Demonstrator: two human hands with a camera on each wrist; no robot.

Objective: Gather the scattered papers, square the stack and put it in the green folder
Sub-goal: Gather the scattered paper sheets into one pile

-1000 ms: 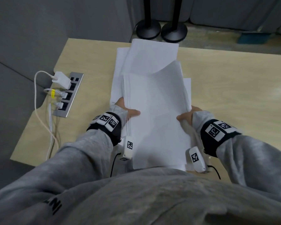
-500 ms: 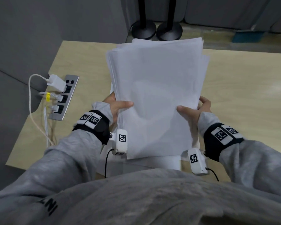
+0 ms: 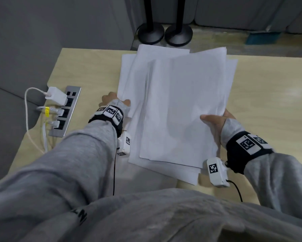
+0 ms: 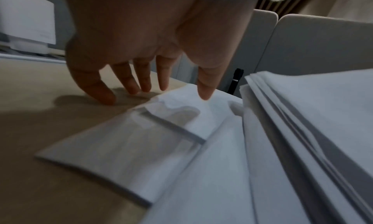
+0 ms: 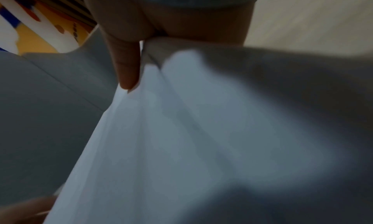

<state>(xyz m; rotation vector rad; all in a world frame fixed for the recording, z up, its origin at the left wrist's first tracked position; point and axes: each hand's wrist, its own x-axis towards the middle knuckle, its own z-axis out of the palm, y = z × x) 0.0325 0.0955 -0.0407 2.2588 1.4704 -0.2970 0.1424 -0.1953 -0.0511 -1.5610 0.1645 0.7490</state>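
Observation:
A thick stack of white papers hangs tilted above the table, its sheets fanned unevenly. My right hand pinches its right edge, thumb on top and fingers underneath; in the right wrist view the thumb presses on the stack. My left hand is off the stack, at the left edge of loose sheets lying on the table. In the left wrist view the left hand is spread, fingertips on the tabletop and thumb over a sheet, with the stack to its right. No green folder is in sight.
A light wooden table carries everything. A power strip with a white charger and cables sits at its left edge. Two black stand bases stand on the floor past the far edge. Grey panels rise at the left.
My left hand has let go of the stack and dropped left to the sheets on the table. The stack, now held by my right hand alone, has swung right and lower.

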